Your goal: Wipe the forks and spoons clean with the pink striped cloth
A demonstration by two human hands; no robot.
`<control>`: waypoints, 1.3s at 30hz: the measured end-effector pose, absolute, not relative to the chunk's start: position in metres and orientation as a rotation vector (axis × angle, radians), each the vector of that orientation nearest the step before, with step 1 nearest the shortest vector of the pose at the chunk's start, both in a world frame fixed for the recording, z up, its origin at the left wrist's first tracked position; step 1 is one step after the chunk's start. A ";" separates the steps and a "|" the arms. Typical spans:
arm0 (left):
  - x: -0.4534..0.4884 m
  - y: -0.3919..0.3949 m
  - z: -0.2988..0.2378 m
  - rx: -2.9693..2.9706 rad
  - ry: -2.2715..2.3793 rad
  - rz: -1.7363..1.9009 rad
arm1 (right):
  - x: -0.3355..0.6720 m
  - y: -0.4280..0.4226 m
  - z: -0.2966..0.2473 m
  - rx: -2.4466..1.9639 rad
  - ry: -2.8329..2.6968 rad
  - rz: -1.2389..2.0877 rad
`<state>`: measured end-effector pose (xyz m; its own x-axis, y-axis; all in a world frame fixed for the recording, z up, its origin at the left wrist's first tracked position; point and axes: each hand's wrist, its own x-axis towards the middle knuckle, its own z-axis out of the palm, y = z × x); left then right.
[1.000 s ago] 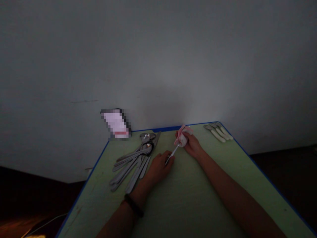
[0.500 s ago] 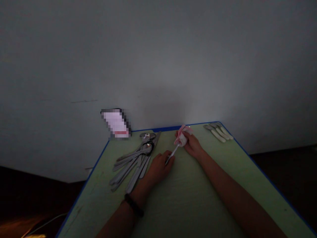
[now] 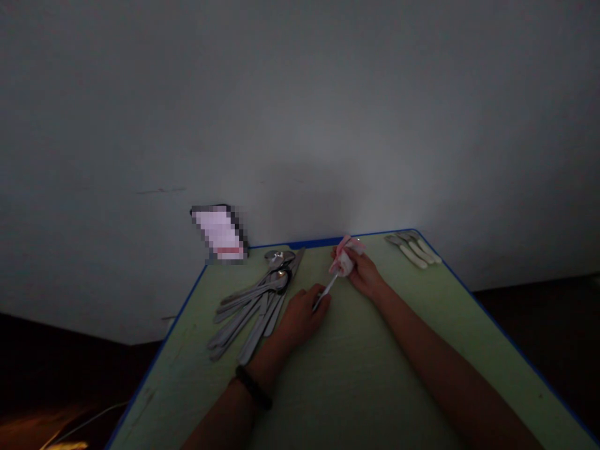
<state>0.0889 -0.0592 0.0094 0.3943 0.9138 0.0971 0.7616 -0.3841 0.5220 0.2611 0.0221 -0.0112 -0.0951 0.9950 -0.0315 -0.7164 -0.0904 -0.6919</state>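
My left hand (image 3: 300, 315) rests on the green table (image 3: 356, 381) with its fingers closed on the handle end of a thin metal utensil (image 3: 328, 289). The utensil's far end is wrapped in a pink and white cloth (image 3: 344, 259), which my right hand (image 3: 363, 274) grips. What kind of utensil it is stays hidden by the cloth. A pile of several metal spoons and knives (image 3: 255, 300) lies just left of my left hand.
Three white-handled utensils (image 3: 415, 249) lie at the table's far right corner. A blurred pink and white object (image 3: 219, 232) leans on the grey wall past the far left corner. The table has a blue edge, with dark floor on both sides.
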 end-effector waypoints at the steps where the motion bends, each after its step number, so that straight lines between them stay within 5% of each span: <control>1: 0.089 -0.059 0.009 2.264 1.448 0.525 | 0.261 0.022 -0.011 -0.597 -0.611 1.594; 39: 0.091 -0.059 0.011 2.299 1.446 0.428 | 0.261 0.020 -0.009 -0.606 -0.583 1.589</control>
<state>0.0907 -0.0589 0.0108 0.4213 0.9056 0.0491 0.7866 -0.3918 0.4773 0.2609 0.0202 -0.0092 -0.0857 0.9951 -0.0491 -0.7276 -0.0962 -0.6793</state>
